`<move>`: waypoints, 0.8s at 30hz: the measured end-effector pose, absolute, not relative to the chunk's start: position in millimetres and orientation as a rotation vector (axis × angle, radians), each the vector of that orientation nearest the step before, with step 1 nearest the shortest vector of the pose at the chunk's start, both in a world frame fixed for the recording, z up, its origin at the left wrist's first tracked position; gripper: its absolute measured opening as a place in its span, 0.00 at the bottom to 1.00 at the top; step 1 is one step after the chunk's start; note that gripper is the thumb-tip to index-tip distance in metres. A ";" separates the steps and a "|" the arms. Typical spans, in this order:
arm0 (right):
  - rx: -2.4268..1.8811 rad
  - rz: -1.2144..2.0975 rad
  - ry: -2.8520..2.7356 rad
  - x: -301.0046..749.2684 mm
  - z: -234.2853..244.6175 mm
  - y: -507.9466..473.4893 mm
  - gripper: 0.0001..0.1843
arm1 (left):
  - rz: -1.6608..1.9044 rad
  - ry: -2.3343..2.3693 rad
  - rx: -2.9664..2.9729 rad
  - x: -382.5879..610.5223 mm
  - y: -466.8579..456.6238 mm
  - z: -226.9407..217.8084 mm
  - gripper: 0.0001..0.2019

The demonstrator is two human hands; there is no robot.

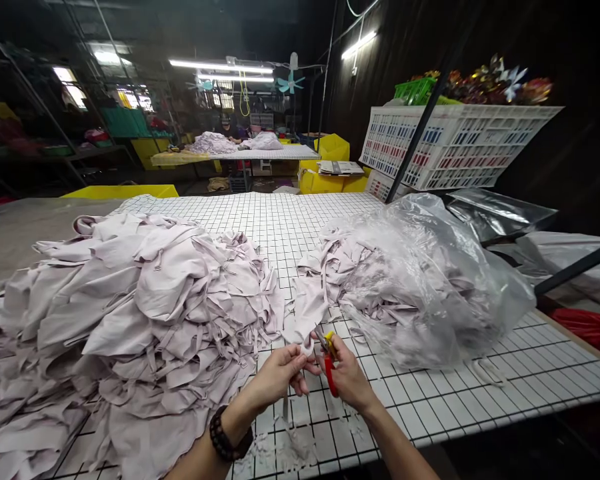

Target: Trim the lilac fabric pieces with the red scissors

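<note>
In the head view, my left hand [280,375] pinches the edge of a cloth [307,303] between thumb and fingers, while my right hand [354,381] is curled round the handles of the scissors [330,375], blades pointing away from me and close by the pinched edge. The cloth lies just beyond both hands, running out towards the bag [460,287] ahead and to their right.

I judge the cloth light, limp and soft, hardly slippery and not fragile, though it would fold and sag if held at one point. The edge next to the blades seems the best place to take hold, fingertips kept clear of the metal. The scissors look stiff and light, best held by the loops.

Counting: one pair of scissors; one cloth in my fingers; one large pile [155,287] to the left of my hands; one clear bag over a second heap [345,257]; one worktop [280,220] under it all. The layers in the heaps, and the scraps [300,448] nearer me than my hands, are too jumbled to count.
</note>
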State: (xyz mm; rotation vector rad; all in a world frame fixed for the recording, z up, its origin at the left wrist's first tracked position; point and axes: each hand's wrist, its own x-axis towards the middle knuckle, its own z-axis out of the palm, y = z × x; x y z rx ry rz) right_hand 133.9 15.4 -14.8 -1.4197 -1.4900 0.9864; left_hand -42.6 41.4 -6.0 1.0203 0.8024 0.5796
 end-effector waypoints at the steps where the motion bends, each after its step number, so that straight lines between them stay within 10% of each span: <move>1: -1.384 1.004 -1.475 132.3 -14.8 19.5 0.12 | 0.595 0.773 1.020 -41.5 39.8 -1.5 0.19; 24: -1.758 0.818 -1.730 159.7 11.0 -9.1 0.19 | 0.969 0.828 1.376 -21.5 53.0 -10.2 0.14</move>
